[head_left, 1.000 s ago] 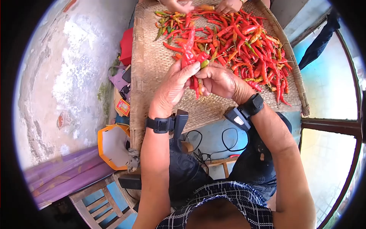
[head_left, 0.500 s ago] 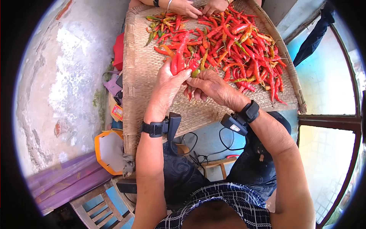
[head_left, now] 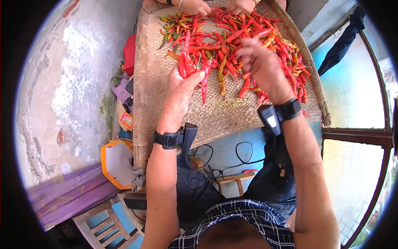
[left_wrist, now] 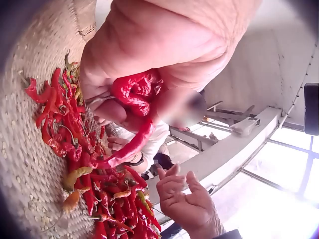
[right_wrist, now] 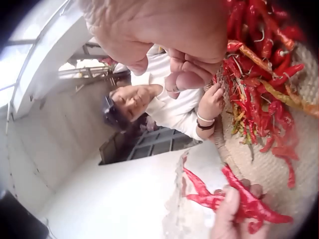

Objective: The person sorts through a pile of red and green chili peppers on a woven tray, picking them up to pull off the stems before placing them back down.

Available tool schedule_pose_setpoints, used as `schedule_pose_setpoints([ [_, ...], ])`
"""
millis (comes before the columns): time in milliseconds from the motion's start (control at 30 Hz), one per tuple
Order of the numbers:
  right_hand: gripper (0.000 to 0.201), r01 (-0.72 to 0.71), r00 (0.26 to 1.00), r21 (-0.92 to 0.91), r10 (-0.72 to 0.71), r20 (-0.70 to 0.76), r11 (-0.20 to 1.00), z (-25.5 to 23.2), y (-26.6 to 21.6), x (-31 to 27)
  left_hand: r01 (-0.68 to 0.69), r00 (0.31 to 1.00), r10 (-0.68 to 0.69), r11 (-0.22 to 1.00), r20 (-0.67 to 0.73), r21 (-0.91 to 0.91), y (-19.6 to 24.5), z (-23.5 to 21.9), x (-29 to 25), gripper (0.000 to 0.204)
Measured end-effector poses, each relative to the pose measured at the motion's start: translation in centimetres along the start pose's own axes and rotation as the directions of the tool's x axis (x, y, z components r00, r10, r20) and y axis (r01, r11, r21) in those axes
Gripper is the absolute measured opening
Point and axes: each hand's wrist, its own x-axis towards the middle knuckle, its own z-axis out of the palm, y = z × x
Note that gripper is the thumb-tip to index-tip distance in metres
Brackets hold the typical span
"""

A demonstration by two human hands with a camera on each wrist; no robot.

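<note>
My left hand [head_left: 178, 93] holds several red chili peppers [head_left: 186, 62] over the left part of the woven tray [head_left: 157, 91], thumb pressed across them. In the left wrist view, a wrinkled red chili [left_wrist: 137, 92] shows under the curled fingers, and a long one points down from the grip. My right hand [head_left: 267, 68] is over the right side of the chili pile [head_left: 226, 45], blurred, its fingers loosely bent. The left wrist view shows that right hand [left_wrist: 187, 199] with nothing in it. The pile is mostly red, with some orange and green chilies.
Across the tray, another person's hands [head_left: 197, 6] work at the pile's far edge. Pale seeds [head_left: 224, 106] lie scattered on the weave. A rough wall [head_left: 78, 103] stands left, window panes [head_left: 356, 174] right. An orange-rimmed container [head_left: 118, 164] sits beside the tray.
My right hand has let go of the chilies at my left hand and moved right and forward over the pile. The left hand keeps its chilies, shifted slightly left.
</note>
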Motion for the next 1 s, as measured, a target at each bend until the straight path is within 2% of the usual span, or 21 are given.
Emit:
schedule_pose_setpoints([
  [67,0.029,-0.015,0.99,-0.387,0.068,0.126,0.922,1.9,2.5,-1.4,-0.02,1.0,0.021,1.0,0.014,-0.023,-0.1,0.3,0.1,0.035],
  [133,0.037,0.001,0.947,-0.534,0.171,0.273,0.846,3.9,4.2,-2.4,-0.036,0.999,0.038,0.998,0.027,-0.044,-0.3,0.4,0.1,0.036],
  [233,0.031,0.03,0.968,-0.556,0.115,0.225,0.831,5.0,5.6,-2.7,-0.058,0.998,0.058,0.998,0.022,-0.012,-0.2,0.2,-0.1,0.035],
  [267,0.031,0.031,0.967,-0.558,0.117,0.227,0.829,5.0,5.5,-2.6,-0.029,0.999,0.03,0.999,0.022,-0.026,0.0,0.1,-0.2,0.029],
  [333,0.024,0.004,0.965,-0.472,0.12,0.231,0.881,4.8,5.2,-2.1,-0.002,1.0,0.003,0.999,0.021,-0.043,0.1,-0.1,-0.3,0.022],
  [400,0.02,0.105,0.968,-0.557,0.043,0.247,0.824,3.8,3.7,-1.4,0.028,0.999,-0.029,0.997,-0.018,-0.075,0.0,-0.3,-0.2,0.022],
  [467,0.021,0.116,0.991,-0.395,-0.078,0.11,0.911,2.7,1.8,-0.7,0.044,0.998,-0.049,0.993,-0.042,-0.112,-0.1,-0.3,-0.3,0.02],
  [500,0.021,0.154,0.988,-0.171,-0.149,0.043,0.973,2.1,0.9,-0.3,0.064,0.998,-0.067,0.988,-0.011,-0.138,-0.1,-0.4,-0.3,0.021],
  [533,0.021,0.205,0.978,0.06,-0.203,-0.039,0.977,1.3,0.0,0.2,0.084,0.996,-0.082,0.983,0.021,-0.162,-0.1,-0.4,-0.3,0.021],
  [567,0.021,0.177,0.983,0.291,-0.154,-0.101,0.94,0.5,-0.6,0.6,0.08,0.997,-0.078,0.983,0.02,-0.166,-0.2,-0.4,-0.3,0.021],
  [600,0.021,0.178,0.983,0.288,-0.156,-0.098,0.941,0.0,0.0,0.7,0.087,0.996,-0.081,0.986,0.044,-0.145,-0.3,-0.3,-0.4,0.022],
  [667,0.023,0.084,0.993,0.099,-0.075,-0.093,0.992,-0.5,1.3,0.5,0.092,0.994,-0.084,0.988,0.07,-0.123,-0.3,-0.2,-0.5,0.023],
  [700,0.026,0.062,0.996,-0.069,-0.058,0.064,0.996,0.7,2.1,-0.4,0.089,0.992,-0.078,0.991,0.103,-0.104,-0.3,-0.1,-0.6,0.024],
  [733,0.029,-0.038,0.999,-0.192,0.037,-0.009,0.981,2.1,3.1,-1.5,0.085,0.988,-0.073,0.993,0.139,-0.084,-0.3,0.0,-0.6,0.024],
  [767,0.032,-0.081,0.989,-0.248,0.109,0.101,0.965,3.0,3.6,-2.3,0.062,0.987,-0.053,0.997,0.15,-0.053,-0.5,0.0,-0.5,0.025],
  [800,0.028,-0.046,0.975,-0.356,0.119,0.186,0.933,3.3,4.2,-2.4,0.061,0.986,-0.051,0.997,0.161,-0.057,-0.2,0.3,-0.8,0.025],
  [867,0.021,0.166,0.972,-0.488,-0.059,0.226,0.857,3.9,5.1,-2.2,0.072,0.984,-0.06,0.995,0.167,-0.063,0.5,0.9,-1.2,0.025],
  [933,0.019,0.135,0.979,-0.51,-0.035,0.201,0.849,3.5,4.9,-1.9,0.09,0.981,-0.083,0.995,0.176,-0.033,-0.4,0.4,-0.7,0.026],
  [1000,0.018,0.104,0.984,-0.522,-0.01,0.179,0.847,3.5,4.3,-1.6,0.053,0.991,-0.048,0.998,0.123,-0.039,-0.7,0.1,-0.8,0.027],
])
